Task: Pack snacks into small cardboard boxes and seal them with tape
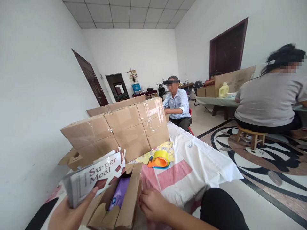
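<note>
My left hand is closed around white and red printed packets marked "Su-per Meal", held above the left side of an open cardboard box. Inside that box lies a purple packet, partly hidden by the packets and flaps. My right hand has its fingers curled in a pinch against the box's upright right flap, slightly blurred. Beyond the box, an orange tape dispenser with yellow tape rests on a yellow patterned sheet.
Taped cardboard boxes stand stacked across the table's far left. A white cloth covers the table. Across from me sits a person; another person sits on a wooden stool at right, near a table with a yellow jug.
</note>
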Available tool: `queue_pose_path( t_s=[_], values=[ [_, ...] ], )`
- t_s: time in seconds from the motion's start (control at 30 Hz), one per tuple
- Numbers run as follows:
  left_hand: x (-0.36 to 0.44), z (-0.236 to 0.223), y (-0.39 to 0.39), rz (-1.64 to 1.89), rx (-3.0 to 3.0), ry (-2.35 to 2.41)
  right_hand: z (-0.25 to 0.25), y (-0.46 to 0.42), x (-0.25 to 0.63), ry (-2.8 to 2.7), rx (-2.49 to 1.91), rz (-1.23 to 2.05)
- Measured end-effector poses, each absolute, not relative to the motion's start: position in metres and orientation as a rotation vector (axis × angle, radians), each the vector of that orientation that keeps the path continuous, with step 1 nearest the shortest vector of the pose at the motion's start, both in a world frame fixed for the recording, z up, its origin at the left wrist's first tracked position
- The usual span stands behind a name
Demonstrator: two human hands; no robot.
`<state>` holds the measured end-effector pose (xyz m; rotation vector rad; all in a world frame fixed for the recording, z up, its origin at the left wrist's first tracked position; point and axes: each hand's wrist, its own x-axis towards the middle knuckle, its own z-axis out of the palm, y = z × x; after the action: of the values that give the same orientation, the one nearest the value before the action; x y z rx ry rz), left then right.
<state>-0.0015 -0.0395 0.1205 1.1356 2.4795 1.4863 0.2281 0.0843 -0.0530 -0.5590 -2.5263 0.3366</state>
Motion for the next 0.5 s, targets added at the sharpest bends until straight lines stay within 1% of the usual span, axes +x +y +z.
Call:
queue_pose_path(
  t_s=[0.1,0.17,0.27,0.33,0.4,0.5],
  values=[
    [0.0,0.11,-0.017,1.298,1.103,2.551,-0.052,0.083,0.222,-2.559,-0.521,0.297],
    [0.002,0.104,-0.002,1.18,1.192,2.597,-0.051,0.082,0.223,-2.573,-0.5,0.292],
    [0.003,0.097,0.02,0.978,1.424,2.477,-0.047,0.082,0.228,-2.58,-0.472,0.303],
    [0.002,0.092,0.031,0.875,1.479,2.392,-0.044,0.082,0.231,-2.58,-0.464,0.299],
    [0.002,0.087,0.039,0.923,1.482,2.304,-0.04,0.082,0.234,-2.579,-0.467,0.286],
    [0.005,0.078,0.043,1.182,1.505,2.122,-0.035,0.081,0.237,-2.58,-0.449,0.285]
  ],
)
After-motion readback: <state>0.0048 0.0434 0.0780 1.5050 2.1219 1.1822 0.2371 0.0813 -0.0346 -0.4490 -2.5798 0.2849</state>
